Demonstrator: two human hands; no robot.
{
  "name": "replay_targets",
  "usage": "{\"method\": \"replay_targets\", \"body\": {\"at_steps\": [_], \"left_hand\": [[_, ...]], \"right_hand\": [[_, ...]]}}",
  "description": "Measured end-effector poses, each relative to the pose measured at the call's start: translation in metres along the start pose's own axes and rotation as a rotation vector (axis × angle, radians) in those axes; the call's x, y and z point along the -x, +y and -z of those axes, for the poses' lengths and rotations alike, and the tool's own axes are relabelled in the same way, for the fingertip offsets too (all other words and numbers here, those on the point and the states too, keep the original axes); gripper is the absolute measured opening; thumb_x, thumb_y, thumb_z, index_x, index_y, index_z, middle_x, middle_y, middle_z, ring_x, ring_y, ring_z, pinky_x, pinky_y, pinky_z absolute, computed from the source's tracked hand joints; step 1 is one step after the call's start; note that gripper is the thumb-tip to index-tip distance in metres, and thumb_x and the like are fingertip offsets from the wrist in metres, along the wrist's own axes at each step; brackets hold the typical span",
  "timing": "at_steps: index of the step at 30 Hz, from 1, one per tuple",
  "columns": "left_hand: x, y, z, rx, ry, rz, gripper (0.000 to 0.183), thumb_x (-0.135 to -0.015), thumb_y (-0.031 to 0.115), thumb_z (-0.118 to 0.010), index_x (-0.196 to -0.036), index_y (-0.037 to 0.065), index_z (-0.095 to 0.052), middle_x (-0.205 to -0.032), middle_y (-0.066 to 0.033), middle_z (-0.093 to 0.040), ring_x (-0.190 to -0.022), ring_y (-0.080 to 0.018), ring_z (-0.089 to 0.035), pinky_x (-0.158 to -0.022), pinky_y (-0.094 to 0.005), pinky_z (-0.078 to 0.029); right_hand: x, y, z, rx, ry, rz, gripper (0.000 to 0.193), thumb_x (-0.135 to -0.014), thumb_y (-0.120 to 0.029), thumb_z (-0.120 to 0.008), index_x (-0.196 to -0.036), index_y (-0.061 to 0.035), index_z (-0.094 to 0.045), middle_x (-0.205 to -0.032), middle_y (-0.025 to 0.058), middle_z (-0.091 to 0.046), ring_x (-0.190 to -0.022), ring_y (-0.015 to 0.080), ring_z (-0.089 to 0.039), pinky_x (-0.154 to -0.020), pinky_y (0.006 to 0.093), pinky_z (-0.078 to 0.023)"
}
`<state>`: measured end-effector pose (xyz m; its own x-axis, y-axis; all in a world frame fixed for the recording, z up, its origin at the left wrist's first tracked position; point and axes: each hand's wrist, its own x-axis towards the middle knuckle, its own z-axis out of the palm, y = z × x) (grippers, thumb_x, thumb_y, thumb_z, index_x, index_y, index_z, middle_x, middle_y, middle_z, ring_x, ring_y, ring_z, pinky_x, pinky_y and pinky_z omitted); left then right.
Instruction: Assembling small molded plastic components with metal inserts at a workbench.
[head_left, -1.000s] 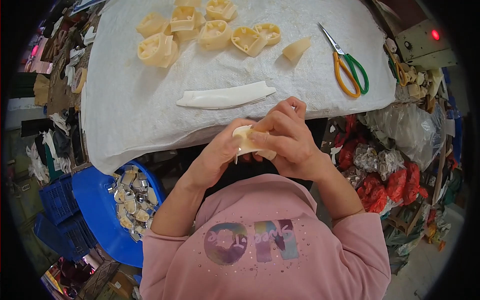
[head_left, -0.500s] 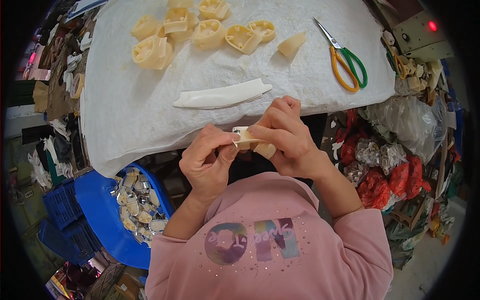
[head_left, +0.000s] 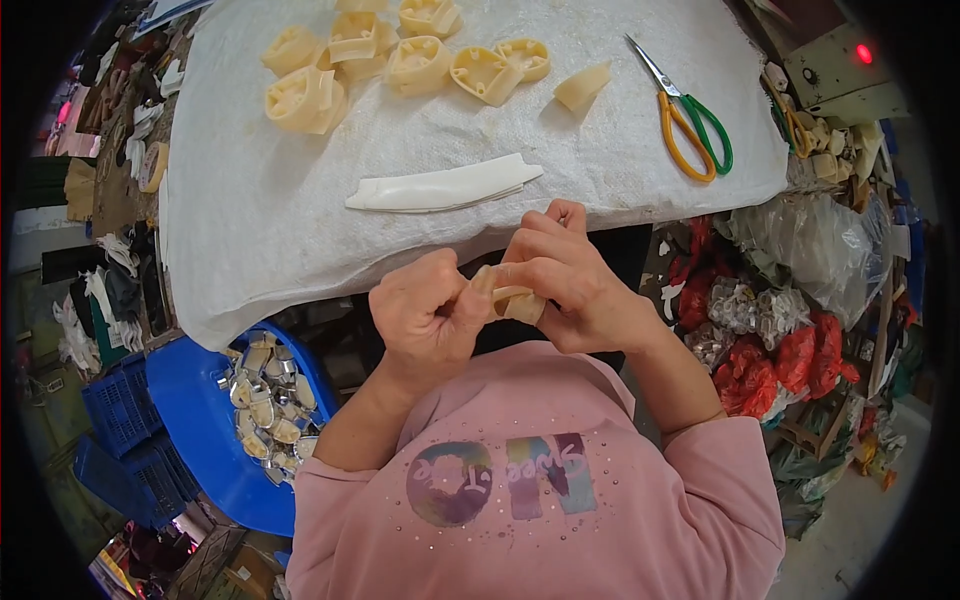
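A cream, hollow plastic piece (head_left: 521, 304) is held in front of my pink shirt, just off the table's near edge. My right hand (head_left: 575, 285) grips it, thumb and fingers bent around its right side. My left hand (head_left: 425, 312) is closed, its thumb pressed against the piece's left end. Fingers cover much of the piece. Beyond my hands lies a small stack of white curved strips (head_left: 440, 188). Several similar cream pieces (head_left: 418, 68) are grouped at the far side, with a single cream piece (head_left: 582, 88) apart to their right.
Scissors (head_left: 690, 125) with orange and green handles lie on the white table cover (head_left: 240, 230) at right. A blue tub (head_left: 190, 410) at lower left contains several silver-and-cream parts (head_left: 268, 400). Red plastic bags (head_left: 752, 375) and clear bags (head_left: 820, 245) are piled at right.
My left fingers have curled in and the hand has turned, with its thumb now raised at the piece's end. The piece's silver spot is now out of sight. My right hand has barely moved.
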<state>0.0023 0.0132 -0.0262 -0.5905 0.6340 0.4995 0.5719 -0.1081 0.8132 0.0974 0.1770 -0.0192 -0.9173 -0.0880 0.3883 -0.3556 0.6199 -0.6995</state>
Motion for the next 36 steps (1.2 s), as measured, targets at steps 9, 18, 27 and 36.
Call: {"method": "replay_targets", "body": {"at_steps": [9,18,27,36], "left_hand": [[0.004,-0.001,0.001,-0.15,0.099,-0.173,0.02,-0.072,0.004,-0.076,-0.088,0.004,-0.063,-0.079,-0.0044,-0.052,-0.077,-0.0212,-0.05,-0.064,-0.0292,-0.042],[0.004,-0.009,0.019,-0.209,0.234,-0.134,0.02,-0.075,-0.002,-0.071,-0.089,0.006,-0.06,-0.086,-0.0061,-0.046,-0.081,-0.0211,-0.047,-0.069,-0.0292,-0.041],[-0.001,0.001,-0.001,0.112,0.128,-0.228,0.033,-0.066,-0.013,-0.064,-0.094,0.003,-0.057,-0.105,-0.0202,-0.056,-0.091,-0.0332,-0.061,-0.073,-0.0385,-0.05],[-0.01,0.014,0.001,-0.271,-0.064,-0.338,0.024,-0.066,-0.008,-0.062,-0.089,-0.003,-0.054,-0.093,-0.0177,-0.059,-0.071,-0.0243,-0.057,-0.058,-0.0333,-0.044]], "right_hand": [[-0.007,-0.001,0.006,0.312,0.099,0.085,0.033,-0.067,-0.011,-0.069,-0.097,-0.0229,-0.064,-0.088,-0.0011,-0.053,-0.09,0.0222,-0.047,-0.082,0.0433,-0.025],[-0.01,-0.019,0.024,-0.013,0.391,-0.001,0.05,-0.075,-0.026,-0.076,-0.118,-0.0098,-0.056,-0.126,0.0204,-0.043,-0.107,0.0266,-0.046,-0.084,0.033,-0.043],[0.006,-0.02,-0.026,-1.026,0.675,-0.43,0.029,-0.097,-0.023,-0.048,-0.113,0.0018,-0.047,-0.099,0.0131,-0.063,-0.079,0.0165,-0.063,-0.064,0.0263,-0.05],[0.017,-0.021,-0.015,-0.665,0.509,-0.347,0.031,-0.096,-0.02,-0.048,-0.11,0.0064,-0.055,-0.089,0.0111,-0.066,-0.075,0.0139,-0.063,-0.065,0.0267,-0.051]]}}
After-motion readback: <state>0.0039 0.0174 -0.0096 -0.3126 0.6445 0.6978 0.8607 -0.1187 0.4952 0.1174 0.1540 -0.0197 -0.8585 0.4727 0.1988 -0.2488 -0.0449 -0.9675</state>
